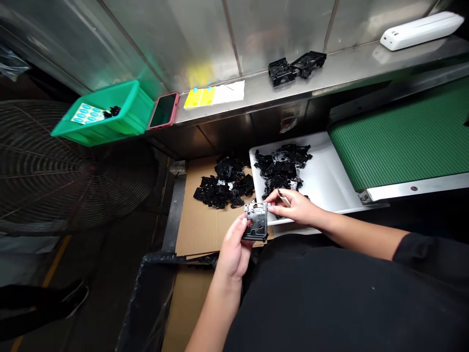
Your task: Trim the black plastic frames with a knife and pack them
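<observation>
My left hand (235, 244) is closed on a flat black plastic part with a silver metal plate (257, 222), its thumb on the left edge. My right hand (295, 206) is at the part's upper right corner, fingertips touching or very close to it. Between its fingers sits a slim tan stick-like tool (284, 199) with a dark tip; its exact kind is unclear. Just beyond the hands, a pile of similar black parts (280, 168) lies in a white tray (322, 168). Another heap of black parts (223, 183) rests on brown cardboard (198, 230) to the left.
A green conveyor belt (406, 132) runs at the right. On the metal ledge (252, 100) are a green bin (120, 115), a phone (164, 111), yellow and white paper (214, 94), two black assemblies (296, 67) and a white device (421, 32). A large fan (73, 166) stands left; a person's shoe (76, 296) shows below.
</observation>
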Tool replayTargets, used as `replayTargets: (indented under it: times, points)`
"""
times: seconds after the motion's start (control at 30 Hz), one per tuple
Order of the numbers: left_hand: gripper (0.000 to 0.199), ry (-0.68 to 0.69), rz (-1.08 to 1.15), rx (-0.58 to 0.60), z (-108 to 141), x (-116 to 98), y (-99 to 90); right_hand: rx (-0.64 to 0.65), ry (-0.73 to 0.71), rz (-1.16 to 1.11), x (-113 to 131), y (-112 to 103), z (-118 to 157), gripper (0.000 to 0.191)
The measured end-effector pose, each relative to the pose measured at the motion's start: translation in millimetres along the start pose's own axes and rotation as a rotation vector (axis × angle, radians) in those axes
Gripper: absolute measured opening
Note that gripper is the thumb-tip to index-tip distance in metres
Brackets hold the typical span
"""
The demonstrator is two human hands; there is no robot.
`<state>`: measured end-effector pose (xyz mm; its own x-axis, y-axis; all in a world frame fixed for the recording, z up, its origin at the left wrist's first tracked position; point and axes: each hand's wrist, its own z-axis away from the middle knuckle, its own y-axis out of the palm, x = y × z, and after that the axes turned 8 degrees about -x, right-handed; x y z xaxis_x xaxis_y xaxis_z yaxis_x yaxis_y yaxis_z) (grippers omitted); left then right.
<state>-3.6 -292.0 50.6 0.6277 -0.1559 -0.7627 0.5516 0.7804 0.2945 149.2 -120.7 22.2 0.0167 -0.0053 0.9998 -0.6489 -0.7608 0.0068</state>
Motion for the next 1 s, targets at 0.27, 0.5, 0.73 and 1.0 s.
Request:
replayTargets:
  times: [0.27, 0.5, 0.73, 1.0]
  points:
    - [0.067, 0.194, 0.144, 0.087, 20.5, 2.1, 19.9, -0.183, -0.122, -0.035, 9.4, 11.4, 20.7, 0.027]
    - [0.076, 0.303, 0.316, 0.131, 27.2, -1.9, 33.6, -0.191, -0.31, 0.136, 17.6, 12.7, 37.0, 0.019]
    - [0.088, 0.218, 0.276, 0.258, 19.9, -2.1, 20.6, -0.073, -0.339, 0.136, 13.3, 20.6, 32.0, 0.017]
    - [0.094, 0.452, 0.071, 0.237, 14.1, -11.7, -0.6, 0.045, -0.406, 0.187, 61.2, 13.8, 10.7, 0.042]
